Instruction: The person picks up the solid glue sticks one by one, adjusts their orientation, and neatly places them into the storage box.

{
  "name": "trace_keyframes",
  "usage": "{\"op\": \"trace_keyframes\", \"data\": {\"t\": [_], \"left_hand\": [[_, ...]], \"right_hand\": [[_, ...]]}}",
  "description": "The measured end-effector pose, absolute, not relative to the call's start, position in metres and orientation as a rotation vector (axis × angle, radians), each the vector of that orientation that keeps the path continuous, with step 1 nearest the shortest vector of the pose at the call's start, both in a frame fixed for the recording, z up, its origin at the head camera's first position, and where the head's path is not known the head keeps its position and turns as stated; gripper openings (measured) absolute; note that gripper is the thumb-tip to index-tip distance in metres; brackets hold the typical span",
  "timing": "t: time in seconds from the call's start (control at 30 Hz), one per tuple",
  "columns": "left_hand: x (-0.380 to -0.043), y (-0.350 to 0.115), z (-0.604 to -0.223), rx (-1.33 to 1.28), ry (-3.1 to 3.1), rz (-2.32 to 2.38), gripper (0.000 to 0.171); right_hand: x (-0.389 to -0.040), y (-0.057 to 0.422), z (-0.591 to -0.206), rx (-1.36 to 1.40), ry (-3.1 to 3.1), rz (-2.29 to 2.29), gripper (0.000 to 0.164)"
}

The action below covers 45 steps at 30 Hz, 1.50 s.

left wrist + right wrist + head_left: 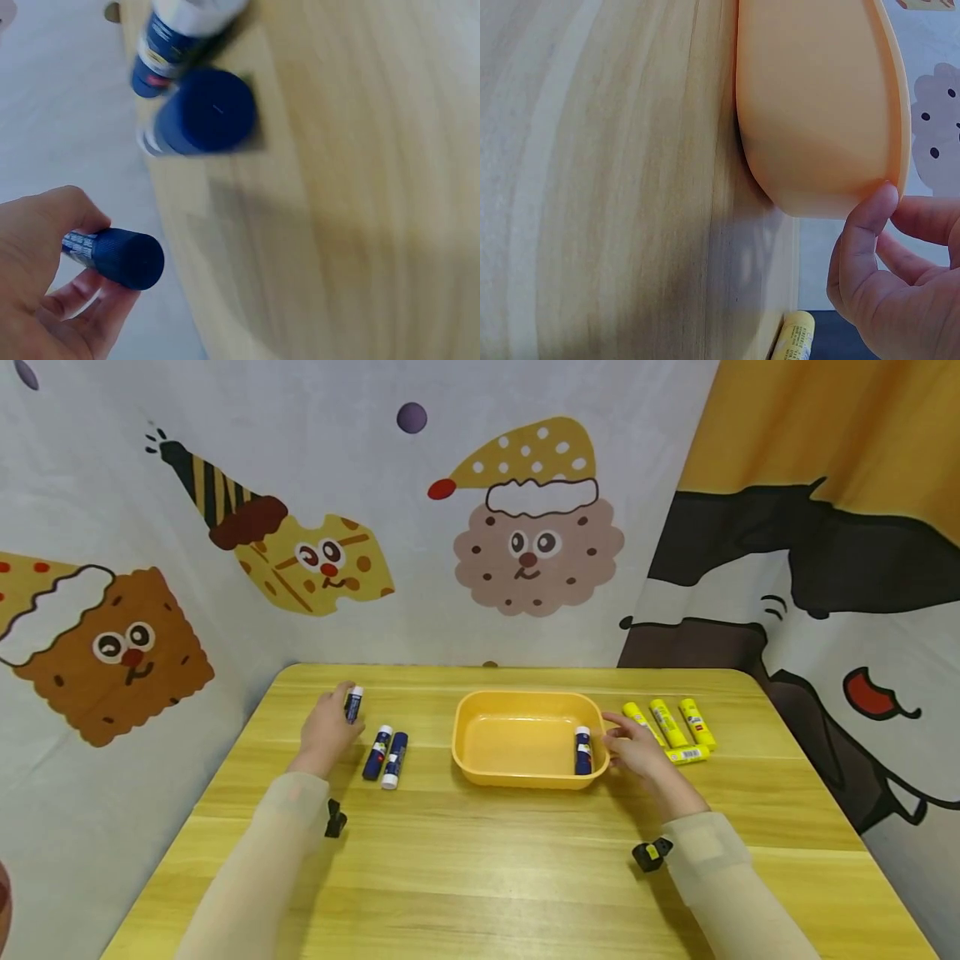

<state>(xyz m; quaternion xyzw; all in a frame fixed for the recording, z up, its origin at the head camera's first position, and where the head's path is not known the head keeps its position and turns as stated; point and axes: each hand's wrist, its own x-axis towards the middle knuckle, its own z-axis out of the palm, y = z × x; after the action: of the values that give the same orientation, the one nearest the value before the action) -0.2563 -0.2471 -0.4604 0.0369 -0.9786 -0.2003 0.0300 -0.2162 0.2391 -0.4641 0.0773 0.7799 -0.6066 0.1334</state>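
One blue glue stick (354, 705), at far left, is pinched by the left hand (325, 732); likely light, rigid, smooth: grasp mid-barrel. Right hand (639, 748) pinches the right rim of the yellow tray (517, 779).

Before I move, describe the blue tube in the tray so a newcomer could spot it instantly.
On the wooden table, find the orange-yellow tray. Inside its right end, near the right hand, is a dark blue tube with one white end. Unlike the other blue tubes, it is inside the tray.
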Motion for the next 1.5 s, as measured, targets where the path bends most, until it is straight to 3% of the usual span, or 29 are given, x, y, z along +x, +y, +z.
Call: {"op": "trace_keyframes", "data": {"t": [0.7, 1.5], "left_hand": [[-0.256, -0.183, -0.429, -0.054, -2.757, -0.891, 0.067], [-0.255, -0.099, -0.423, -0.204, -2.757, -1.111, 0.069]], "right_hand": [[-0.217, 0.237, -0.465, 0.240, 2.262, -1.743, 0.053], [-0.218, 0.239, -0.467, 0.235, 2.273, -1.744, 0.052]]}}
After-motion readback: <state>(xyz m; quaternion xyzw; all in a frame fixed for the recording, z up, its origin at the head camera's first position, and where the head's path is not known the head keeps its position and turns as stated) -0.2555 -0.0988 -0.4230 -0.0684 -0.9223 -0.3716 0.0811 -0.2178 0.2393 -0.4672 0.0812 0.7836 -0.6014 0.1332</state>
